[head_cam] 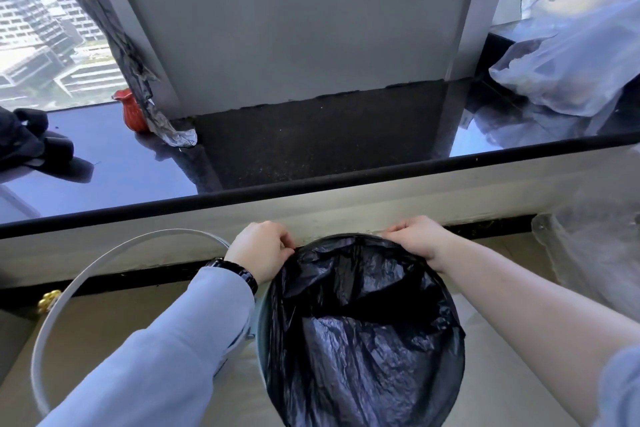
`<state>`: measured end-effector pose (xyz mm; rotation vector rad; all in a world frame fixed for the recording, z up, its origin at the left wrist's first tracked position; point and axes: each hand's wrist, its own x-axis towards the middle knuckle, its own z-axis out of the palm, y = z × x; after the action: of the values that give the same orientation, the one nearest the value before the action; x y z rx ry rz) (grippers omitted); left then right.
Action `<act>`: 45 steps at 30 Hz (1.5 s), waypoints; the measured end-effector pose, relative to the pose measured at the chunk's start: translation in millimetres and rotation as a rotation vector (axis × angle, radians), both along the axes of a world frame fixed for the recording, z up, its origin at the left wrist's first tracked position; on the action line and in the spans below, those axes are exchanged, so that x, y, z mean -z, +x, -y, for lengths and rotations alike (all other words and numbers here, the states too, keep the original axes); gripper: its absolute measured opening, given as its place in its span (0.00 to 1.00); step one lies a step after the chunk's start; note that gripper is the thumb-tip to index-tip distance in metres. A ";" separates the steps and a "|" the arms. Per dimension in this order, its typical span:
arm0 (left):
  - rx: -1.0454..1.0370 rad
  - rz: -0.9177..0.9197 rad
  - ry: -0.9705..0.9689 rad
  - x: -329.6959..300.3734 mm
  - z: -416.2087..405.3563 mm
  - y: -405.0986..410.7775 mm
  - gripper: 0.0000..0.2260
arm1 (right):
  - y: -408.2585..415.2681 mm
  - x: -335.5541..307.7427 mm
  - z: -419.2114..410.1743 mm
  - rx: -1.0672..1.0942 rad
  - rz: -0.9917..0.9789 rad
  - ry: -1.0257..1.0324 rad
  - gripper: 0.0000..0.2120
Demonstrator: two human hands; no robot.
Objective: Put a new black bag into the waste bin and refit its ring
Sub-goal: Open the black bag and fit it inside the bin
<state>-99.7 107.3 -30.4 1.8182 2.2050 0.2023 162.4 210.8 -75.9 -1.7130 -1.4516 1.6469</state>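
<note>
While the waste bin (260,350) stood on the floor just below the dark window sill (311,156), the black bag (363,333) already sat inside it, crumpled and open, its plastic spread over most of the rim. Both hands were at the far edge of the bin, set apart from each other. The left hand (261,250), with a dark watch (239,270) on its wrist, had its fingers curled on the bag's edge at the rim. The right hand (417,239) pinched the bag's edge further along the same rim. The pale ring (69,291) lay off the bin, to its left, partly hidden under the left sleeve. On the sill stood a small red pot (130,109), and a clear plastic bag (571,62) lay at the far right.
</note>
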 end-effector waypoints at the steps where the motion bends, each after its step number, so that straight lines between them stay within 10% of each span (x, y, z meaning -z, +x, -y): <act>1: 0.028 -0.013 -0.016 -1.9 -0.1 -1.6 0.03 | 2.9 2.1 -0.4 -0.003 -0.043 -0.052 0.05; 14: 0.031 -0.075 -0.029 -39.9 14.7 -14.5 0.04 | 83.8 -15.4 0.2 -0.422 -0.114 -0.319 0.10; 26: 0.078 -0.338 -0.051 -21.7 94.1 8.3 0.19 | 56.6 -27.5 21.2 -0.320 0.283 0.159 0.12; 34: 0.076 -0.323 0.010 -12.4 101.3 11.9 0.09 | 45.7 -43.6 35.7 -0.508 0.567 0.464 0.05; 45: 0.069 -0.256 0.014 -13.9 110.7 -7.1 0.08 | 49.5 -41.1 36.6 -0.494 0.603 0.459 0.02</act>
<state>-106.8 -3.5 -16.5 2.0225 2.3055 -0.0312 211.9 174.2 -34.8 -1.7291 -2.4625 0.8632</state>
